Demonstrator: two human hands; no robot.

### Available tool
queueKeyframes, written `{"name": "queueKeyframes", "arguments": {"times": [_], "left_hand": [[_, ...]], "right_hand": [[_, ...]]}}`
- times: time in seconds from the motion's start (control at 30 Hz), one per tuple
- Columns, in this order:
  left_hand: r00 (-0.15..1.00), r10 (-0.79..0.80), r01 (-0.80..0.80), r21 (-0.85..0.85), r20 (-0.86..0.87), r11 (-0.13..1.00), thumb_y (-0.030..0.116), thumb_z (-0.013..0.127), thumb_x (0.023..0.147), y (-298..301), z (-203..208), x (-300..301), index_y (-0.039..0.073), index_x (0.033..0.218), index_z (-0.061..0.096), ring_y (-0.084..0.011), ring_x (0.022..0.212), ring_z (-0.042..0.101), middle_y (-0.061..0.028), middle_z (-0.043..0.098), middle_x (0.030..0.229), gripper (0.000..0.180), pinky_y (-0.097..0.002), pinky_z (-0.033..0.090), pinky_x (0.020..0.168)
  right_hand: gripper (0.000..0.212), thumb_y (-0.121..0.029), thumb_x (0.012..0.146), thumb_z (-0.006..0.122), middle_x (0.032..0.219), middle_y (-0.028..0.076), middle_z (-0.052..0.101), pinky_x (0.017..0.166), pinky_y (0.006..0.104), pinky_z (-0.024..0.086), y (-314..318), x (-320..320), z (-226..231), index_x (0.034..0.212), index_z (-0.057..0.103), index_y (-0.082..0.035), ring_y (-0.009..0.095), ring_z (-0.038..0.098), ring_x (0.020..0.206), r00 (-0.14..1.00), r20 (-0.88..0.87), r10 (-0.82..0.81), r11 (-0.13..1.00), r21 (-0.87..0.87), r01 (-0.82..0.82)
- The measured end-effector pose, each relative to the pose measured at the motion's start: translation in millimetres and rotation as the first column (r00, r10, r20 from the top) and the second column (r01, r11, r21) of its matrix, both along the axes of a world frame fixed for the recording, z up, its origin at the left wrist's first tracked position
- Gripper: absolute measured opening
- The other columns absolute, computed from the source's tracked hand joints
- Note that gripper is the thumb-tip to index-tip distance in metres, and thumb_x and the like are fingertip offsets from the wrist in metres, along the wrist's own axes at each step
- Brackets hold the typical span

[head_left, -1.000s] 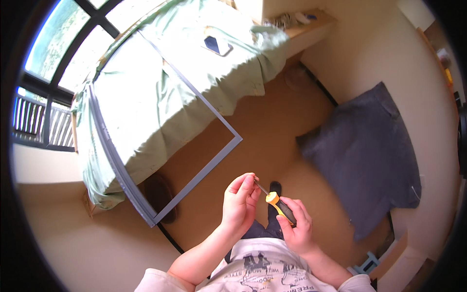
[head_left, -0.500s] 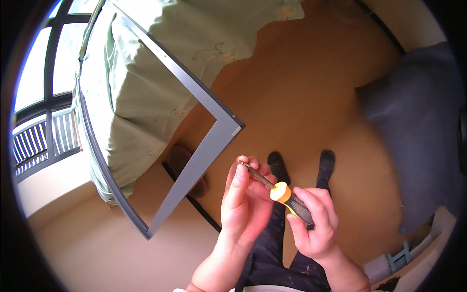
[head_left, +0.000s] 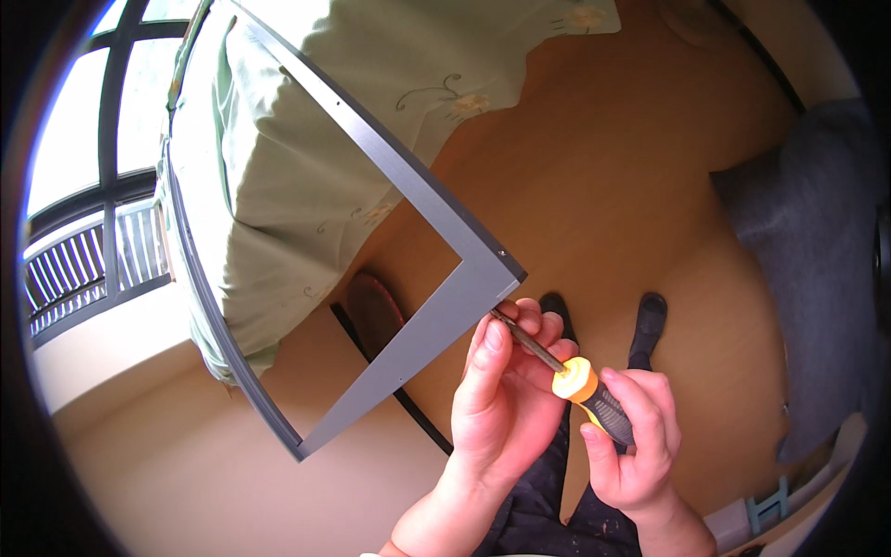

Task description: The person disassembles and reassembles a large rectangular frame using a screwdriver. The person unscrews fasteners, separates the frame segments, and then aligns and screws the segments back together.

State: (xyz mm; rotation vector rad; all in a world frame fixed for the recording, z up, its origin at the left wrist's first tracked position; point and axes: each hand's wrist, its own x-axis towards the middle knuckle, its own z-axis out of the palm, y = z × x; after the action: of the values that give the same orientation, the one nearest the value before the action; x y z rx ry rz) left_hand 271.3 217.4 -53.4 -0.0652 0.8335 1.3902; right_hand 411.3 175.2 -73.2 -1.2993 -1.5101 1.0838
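Note:
My right hand (head_left: 642, 436) is closed around the handle of a yellow and black screwdriver (head_left: 577, 379). Its dark shaft slants up and left to my left hand (head_left: 506, 408), whose thumb and fingertips pinch its tip. Whether a small screw sits at that tip is too small to tell. Just above my left fingertips is the near right corner of a large grey metal frame (head_left: 436, 320). The frame stands tilted, with small holes along its bars and a small fastener or hole near this corner. I cannot tell whether my fingers touch the frame.
Behind the frame hangs a pale green embroidered cloth (head_left: 288, 176) beside a dark-framed window (head_left: 111, 121). A dark reddish rounded object (head_left: 374, 311) rests on the brown floor (head_left: 594, 176). Dark grey fabric (head_left: 807, 260) drapes at the right, above a light blue piece (head_left: 768, 506).
Both hands and the screwdriver have come closer to the frame's corner. The whole scene has shifted rightward in view, and the grip on the screwdriver looks the same.

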Motion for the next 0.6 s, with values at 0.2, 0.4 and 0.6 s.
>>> {"name": "queueKeyframes", "arguments": {"times": [0.2,0.4,0.6], "left_hand": [[1.000,0.000,0.000,0.000,0.012,1.000,0.030,0.061,0.100,1,-1,-1,0.017,0.110,0.068,-0.0097,0.088,0.045,0.0043,0.056,0.098,0.018,-0.0247,0.042,0.082],[0.998,0.042,-0.041,-0.020,0.043,0.999,0.030,0.061,0.100,0,2,2,0.012,0.108,0.067,-0.0110,0.088,0.046,0.0016,0.056,0.097,0.021,-0.0252,0.043,0.082],[-0.003,-0.197,0.315,-0.188,-0.980,0.930,0.012,0.070,0.085,-26,48,-17,-0.004,0.096,0.064,-0.0199,0.082,0.058,-0.0127,0.060,0.094,0.020,-0.0300,0.047,0.075]], "right_hand": [[0.042,-0.015,0.086,0.073,0.104,0.019,0.062,0.068,0.0354,0.055,0,-2,3,0.124,0.061,0.001,0.030,0.065,0.081,1.000,0.016,-0.005,1.000,-0.005,0.005],[0.044,-0.016,0.090,0.068,0.107,0.023,0.059,0.078,0.0391,0.052,-2,4,18,0.127,0.055,0.006,0.032,0.060,0.090,0.984,0.169,0.059,0.997,0.044,-0.067],[0.051,-0.013,0.081,0.076,0.106,0.022,0.057,0.077,0.0374,0.051,3,3,32,0.123,0.052,0.004,0.031,0.059,0.088,0.997,0.041,0.065,0.994,-0.094,-0.061]]}}
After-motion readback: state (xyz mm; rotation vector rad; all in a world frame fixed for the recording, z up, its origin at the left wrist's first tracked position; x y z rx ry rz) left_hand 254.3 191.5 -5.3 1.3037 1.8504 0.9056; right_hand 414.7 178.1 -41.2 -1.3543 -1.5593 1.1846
